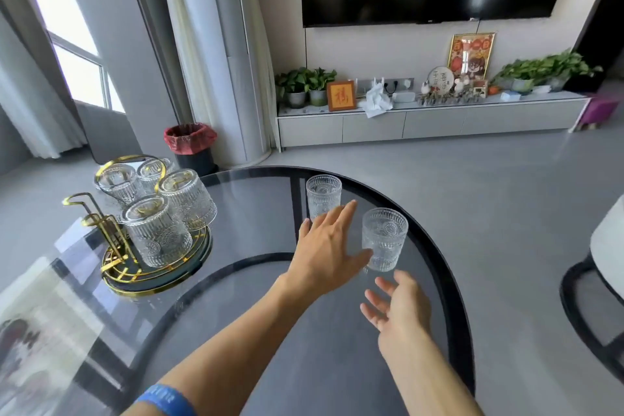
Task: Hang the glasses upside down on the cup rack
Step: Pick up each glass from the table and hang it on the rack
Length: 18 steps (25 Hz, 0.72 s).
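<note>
Fingers spread, grasping nothing: left hand [326, 246] between two upright glasses, near glass [384, 243] and far glass [323, 195]; right hand [398, 306] below; cup rack [111, 240] holds four inverted

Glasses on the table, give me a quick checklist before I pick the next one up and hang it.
1. Glasses left to hang: two stand upright on the table, the near glass and the far glass. Ok.
2. Left hand free: open, fingers spread, between the two glasses, holding nothing. Ok.
3. Right hand free: open, just short of the near glass, not yet gripping. Ok.
4. Free peg on the cup rack: a bare gold peg shows at the left side. Ok.
5. Hung glasses seated: four hang upside down; how firmly, cannot tell.
6. Glasses dry or empty: cannot tell.
</note>
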Available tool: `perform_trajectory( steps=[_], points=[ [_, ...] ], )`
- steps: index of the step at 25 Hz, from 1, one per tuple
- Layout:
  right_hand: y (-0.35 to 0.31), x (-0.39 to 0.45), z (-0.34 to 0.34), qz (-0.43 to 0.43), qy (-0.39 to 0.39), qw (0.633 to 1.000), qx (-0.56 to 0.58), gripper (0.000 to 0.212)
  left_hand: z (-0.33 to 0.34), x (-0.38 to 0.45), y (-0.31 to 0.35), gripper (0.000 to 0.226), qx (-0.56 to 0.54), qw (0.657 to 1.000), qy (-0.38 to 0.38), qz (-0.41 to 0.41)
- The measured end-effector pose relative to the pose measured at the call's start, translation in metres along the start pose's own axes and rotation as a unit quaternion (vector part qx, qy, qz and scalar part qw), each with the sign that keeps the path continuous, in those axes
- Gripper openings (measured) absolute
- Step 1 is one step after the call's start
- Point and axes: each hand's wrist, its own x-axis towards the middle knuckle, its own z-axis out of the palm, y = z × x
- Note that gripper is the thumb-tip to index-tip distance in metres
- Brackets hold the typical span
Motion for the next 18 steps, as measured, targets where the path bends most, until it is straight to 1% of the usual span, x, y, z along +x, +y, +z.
perform_trajectory(
  steps=[2, 4, 6, 8, 10, 13, 15, 18],
  points=[
    [-0.005, 0.0, -0.002, 0.01, 0.019, 1.0, 0.02, 0.025, 0.014, 0.023, 0.017, 0.091, 0.005, 1.0, -0.012, -0.006],
    [-0.01, 0.001, -0.002, 0.018, 0.016, 0.999, 0.023, 0.023, 0.031, 0.039, 0.03, 0.094, 0.045, 0.999, -0.025, 0.005],
    [-0.014, 0.0, -0.002, 0.04, 0.006, 0.999, 0.024, 0.02, 0.042, 0.051, 0.04, 0.098, 0.051, 0.997, -0.044, -0.024],
    [-0.014, -0.001, -0.003, 0.064, -0.007, 0.998, 0.017, 0.02, 0.048, 0.061, 0.043, 0.097, 0.023, 0.997, -0.034, -0.065],
    [-0.013, -0.001, -0.003, 0.089, -0.031, 0.995, 0.022, 0.024, 0.048, 0.06, 0.038, 0.093, -0.037, 0.995, 0.003, -0.093],
    [-0.007, -0.004, 0.003, 0.125, -0.096, 0.986, 0.059, 0.039, 0.035, 0.028, 0.02, 0.087, -0.18, 0.976, 0.056, -0.113],
    [0.003, -0.01, 0.011, 0.132, -0.158, 0.975, 0.082, 0.045, 0.017, -0.002, 0.006, 0.081, -0.23, 0.961, 0.098, -0.115],
    [0.02, -0.022, 0.027, 0.132, -0.242, 0.958, 0.078, 0.05, -0.023, -0.045, -0.017, 0.071, -0.286, 0.938, 0.152, -0.126]
  ],
)
